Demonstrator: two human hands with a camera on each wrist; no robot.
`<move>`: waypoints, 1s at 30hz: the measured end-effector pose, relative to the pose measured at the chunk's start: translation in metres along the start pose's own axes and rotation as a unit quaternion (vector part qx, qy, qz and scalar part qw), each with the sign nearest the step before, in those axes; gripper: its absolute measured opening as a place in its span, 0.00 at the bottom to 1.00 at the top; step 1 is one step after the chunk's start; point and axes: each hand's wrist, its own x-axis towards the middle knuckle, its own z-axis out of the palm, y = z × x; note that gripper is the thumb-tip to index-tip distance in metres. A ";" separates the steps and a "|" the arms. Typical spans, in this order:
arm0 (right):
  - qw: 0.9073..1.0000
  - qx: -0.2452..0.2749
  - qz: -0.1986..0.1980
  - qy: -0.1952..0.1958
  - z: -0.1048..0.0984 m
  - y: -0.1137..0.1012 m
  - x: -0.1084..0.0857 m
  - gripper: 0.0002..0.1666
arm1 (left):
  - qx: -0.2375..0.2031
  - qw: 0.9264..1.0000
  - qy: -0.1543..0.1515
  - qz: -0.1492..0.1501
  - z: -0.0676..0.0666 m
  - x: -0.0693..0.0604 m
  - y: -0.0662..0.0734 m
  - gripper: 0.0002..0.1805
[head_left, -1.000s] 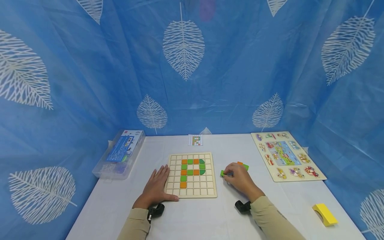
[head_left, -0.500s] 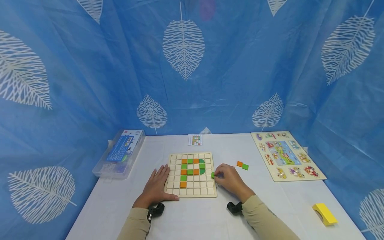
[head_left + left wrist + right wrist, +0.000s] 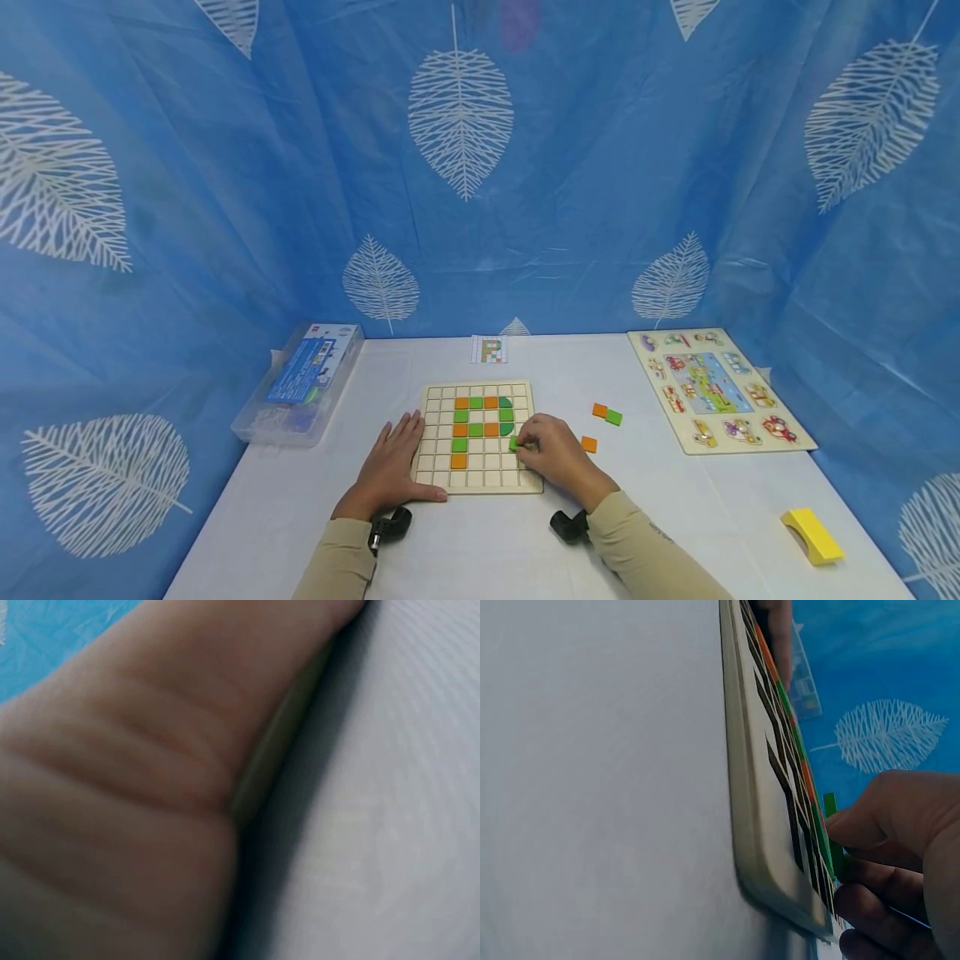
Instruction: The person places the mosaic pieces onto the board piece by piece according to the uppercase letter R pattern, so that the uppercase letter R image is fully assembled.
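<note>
A wooden grid board (image 3: 491, 479) lies on the table, with orange and green tiles set in it in a P shape. My left hand (image 3: 392, 467) rests along its left side, fingers extended and thumb at the near-left corner. Over the right part of the grid, my right hand (image 3: 558, 457) pinches a green tile (image 3: 513, 443) just below the rounded dark-green corner. In the right wrist view, that tile (image 3: 830, 804) stands edge-on between thumb and fingers, above the board (image 3: 742, 817). My thumb base (image 3: 150, 750) fills much of the left wrist view.
Right of the board lie loose tiles: an orange one (image 3: 599, 410), a green one (image 3: 613, 417) and another orange one (image 3: 589, 445). A pattern card (image 3: 488, 350) is behind. A plastic box (image 3: 300, 392), a picture puzzle (image 3: 697, 442) and a yellow arch block (image 3: 813, 537) stand toward the sides.
My right hand has carried the green tile leftward from the table to over the board, leaving the nearer orange tile in sight. My left hand has stayed in place.
</note>
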 end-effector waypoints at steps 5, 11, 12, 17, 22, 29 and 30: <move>1.000 -0.008 -0.025 0.001 0.003 -0.007 0.002 0.09 | 0.000 1.000 -0.003 -0.004 0.000 0.000 0.001 0.81; 0.998 -0.022 -0.055 -0.014 0.009 -0.018 0.005 0.07 | 0.004 1.000 -0.002 -0.005 0.001 0.001 0.000 0.82; 0.998 -0.024 -0.058 -0.018 0.010 -0.020 0.005 0.07 | 0.005 1.000 -0.003 -0.005 0.001 0.001 0.000 0.82; 0.996 -0.029 -0.069 -0.037 0.020 -0.029 0.006 0.06 | 0.004 1.000 -0.005 -0.005 0.001 0.001 0.000 0.81; 0.994 -0.025 -0.098 -0.047 0.031 -0.036 0.008 0.07 | 0.005 1.000 -0.008 -0.006 0.000 0.001 0.000 0.81; 0.989 -0.025 -0.127 -0.068 0.043 -0.048 0.008 0.06 | 0.009 1.000 0.001 0.001 0.000 0.000 0.000 0.81; 0.989 -0.028 -0.129 -0.072 0.044 -0.050 0.008 0.05 | 0.010 1.000 0.001 0.002 0.000 0.000 0.000 0.81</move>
